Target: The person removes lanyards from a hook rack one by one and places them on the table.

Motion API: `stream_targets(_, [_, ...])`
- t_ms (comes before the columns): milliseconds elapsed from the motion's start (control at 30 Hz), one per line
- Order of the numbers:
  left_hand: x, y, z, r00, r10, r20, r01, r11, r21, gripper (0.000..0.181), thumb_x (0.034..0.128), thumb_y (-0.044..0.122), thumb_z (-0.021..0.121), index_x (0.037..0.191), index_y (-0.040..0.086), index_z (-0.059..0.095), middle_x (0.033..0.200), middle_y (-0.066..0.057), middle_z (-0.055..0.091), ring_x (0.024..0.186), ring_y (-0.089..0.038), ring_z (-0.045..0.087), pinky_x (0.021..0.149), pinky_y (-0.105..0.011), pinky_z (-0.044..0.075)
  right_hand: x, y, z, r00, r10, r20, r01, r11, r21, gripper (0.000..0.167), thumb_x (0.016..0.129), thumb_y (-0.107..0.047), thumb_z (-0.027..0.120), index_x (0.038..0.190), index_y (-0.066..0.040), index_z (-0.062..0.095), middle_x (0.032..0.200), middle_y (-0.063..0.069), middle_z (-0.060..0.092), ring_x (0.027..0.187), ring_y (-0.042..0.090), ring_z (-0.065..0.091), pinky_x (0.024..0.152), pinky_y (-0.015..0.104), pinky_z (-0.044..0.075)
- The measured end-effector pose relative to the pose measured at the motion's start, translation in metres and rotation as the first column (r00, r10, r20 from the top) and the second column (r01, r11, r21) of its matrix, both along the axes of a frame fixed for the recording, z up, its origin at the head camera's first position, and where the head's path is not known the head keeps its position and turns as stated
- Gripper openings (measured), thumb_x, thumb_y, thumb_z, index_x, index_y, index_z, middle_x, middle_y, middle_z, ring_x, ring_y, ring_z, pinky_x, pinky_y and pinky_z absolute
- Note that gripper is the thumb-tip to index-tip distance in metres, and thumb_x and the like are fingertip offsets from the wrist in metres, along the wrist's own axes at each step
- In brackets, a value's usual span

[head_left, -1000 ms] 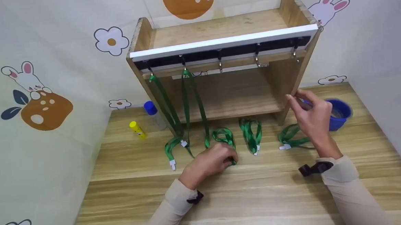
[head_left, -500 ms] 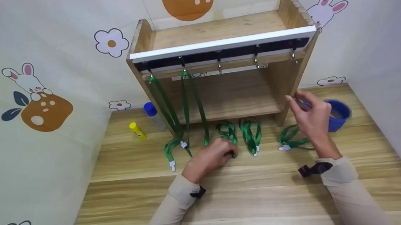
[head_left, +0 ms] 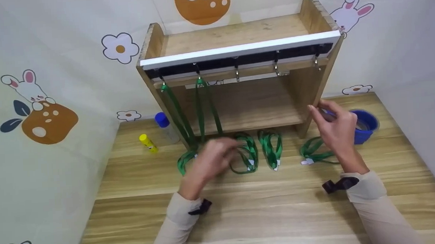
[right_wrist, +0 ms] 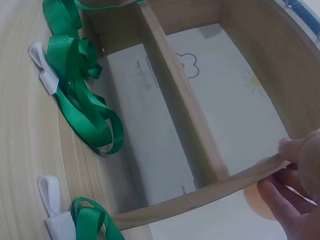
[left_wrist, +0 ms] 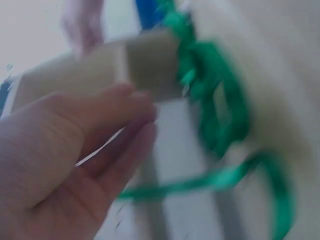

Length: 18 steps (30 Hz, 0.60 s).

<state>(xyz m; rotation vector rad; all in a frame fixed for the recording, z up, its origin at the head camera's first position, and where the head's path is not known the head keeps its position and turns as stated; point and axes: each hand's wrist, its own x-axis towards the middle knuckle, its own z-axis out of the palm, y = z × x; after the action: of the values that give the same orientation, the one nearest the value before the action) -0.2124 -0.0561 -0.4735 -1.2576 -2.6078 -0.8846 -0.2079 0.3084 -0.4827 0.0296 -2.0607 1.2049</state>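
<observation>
My left hand is blurred, just left of a coiled green lanyard on the table. Its fingers are loosely bent, and nothing shows between them in the left wrist view; a green strap runs behind them. With thumb and fingers, my right hand grips the right side panel of a wooden shelf. That grip on the panel edge shows in the right wrist view. Green lanyards hang from the two leftmost hooks. Coiled lanyards with white clips lie farther right, one near my right wrist.
The shelf front carries a white-edged black rail with several metal hooks. A blue container stands behind my right hand. At left are a yellow glue stick and a blue-capped bottle. Patterned sheets surround the table.
My left hand has let go of the coiled lanyard after shifting it slightly, and moved left toward the hanging straps. The right hand keeps its hold on the shelf panel.
</observation>
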Motion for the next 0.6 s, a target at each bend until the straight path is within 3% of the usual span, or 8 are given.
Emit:
stream_targets(67, [-0.003,-0.016,0.017,0.986,0.117,-0.12,-0.093,0.978,0.188,0.02,0.1017,0.006,0.073,0.121,0.005,0.079,0.116,-0.01,0.082,0.1,-0.02,0.08,0.087,-0.029,0.067,-0.001,-0.002,0.0,1.0,0.003,-0.002,-0.003,1.0,-0.005,0.024,0.097,-0.02,0.083,0.11,0.0,0.082,0.112,0.017,0.083,0.102,-0.007,0.075,0.085,0.01,0.059])
stream_targets(133, [-0.006,-0.028,0.031,0.944,0.261,-0.201,-0.17,0.91,0.379,0.015,0.101,0.011,0.077,0.115,0.006,0.08,0.11,-0.008,0.083,0.093,-0.018,0.08,0.083,-0.027,0.067,-0.001,-0.003,0.001,1.0,0.002,-0.006,-0.002,1.0,-0.006,0.023,0.097,-0.019,0.083,0.11,0.0,0.082,0.111,0.017,0.083,0.101,-0.01,0.074,0.084,0.01,0.059])
stream_targets(233, [-0.009,-0.04,0.045,0.882,0.439,-0.172,-0.275,0.775,0.568,0.017,0.0999,0.015,0.08,0.115,0.007,0.079,0.106,-0.005,0.082,0.089,-0.016,0.078,0.079,-0.025,0.066,0.0,-0.002,0.001,1.0,0.003,-0.01,-0.003,1.0,0.0,0.023,0.097,-0.018,0.083,0.11,0.001,0.082,0.11,0.018,0.083,0.1,-0.015,0.072,0.084,0.01,0.059])
stream_targets(300, [-0.011,-0.043,0.05,0.864,0.493,-0.097,-0.346,0.724,0.596,0.024,0.1004,0.02,0.08,0.121,0.007,0.078,0.106,-0.004,0.081,0.091,-0.014,0.077,0.08,-0.023,0.066,0.0,-0.002,0.0,1.0,0.002,-0.012,-0.002,1.0,0.001,0.024,0.097,-0.018,0.084,0.11,0.001,0.082,0.11,0.018,0.083,0.1,-0.016,0.071,0.084,0.009,0.059])
stream_targets(333, [-0.011,-0.044,0.051,0.863,0.501,-0.062,-0.375,0.718,0.587,0.028,0.1008,0.021,0.079,0.124,0.006,0.076,0.107,-0.005,0.081,0.091,-0.014,0.077,0.08,-0.022,0.066,0.0,-0.002,0.0,1.0,0.0,-0.012,0.0,1.0,0.001,0.024,0.097,-0.018,0.084,0.11,0.002,0.082,0.11,0.018,0.083,0.1,-0.016,0.071,0.084,0.009,0.059])
stream_targets(400, [-0.013,-0.042,0.049,0.87,0.492,-0.006,-0.41,0.732,0.544,0.036,0.1013,0.023,0.079,0.132,0.005,0.073,0.107,-0.007,0.081,0.092,-0.014,0.079,0.081,-0.021,0.066,0.0,-0.001,0.0,1.0,-0.005,-0.011,0.005,1.0,0.0,0.024,0.096,-0.018,0.084,0.11,0.002,0.082,0.11,0.017,0.083,0.1,-0.015,0.072,0.083,0.009,0.058])
stream_targets(500, [-0.015,-0.037,0.045,0.889,0.456,0.037,-0.412,0.764,0.497,0.042,0.1017,0.024,0.079,0.136,0.002,0.072,0.105,-0.01,0.082,0.092,-0.016,0.08,0.081,-0.023,0.067,0.0,-0.001,-0.001,1.0,-0.01,-0.003,0.01,1.0,0.004,0.024,0.097,-0.019,0.083,0.111,0.001,0.082,0.111,0.017,0.083,0.103,-0.006,0.076,0.083,0.009,0.058])
stream_targets(600, [-0.015,-0.033,0.043,0.903,0.423,0.07,-0.401,0.774,0.49,0.044,0.1011,0.026,0.079,0.137,0.002,0.071,0.105,-0.01,0.083,0.092,-0.015,0.081,0.082,-0.024,0.067,0.0,-0.002,0.0,1.0,-0.003,0.003,0.003,1.0,0.003,0.024,0.097,-0.019,0.083,0.111,0.001,0.082,0.112,0.017,0.083,0.103,-0.008,0.075,0.084,0.009,0.058])
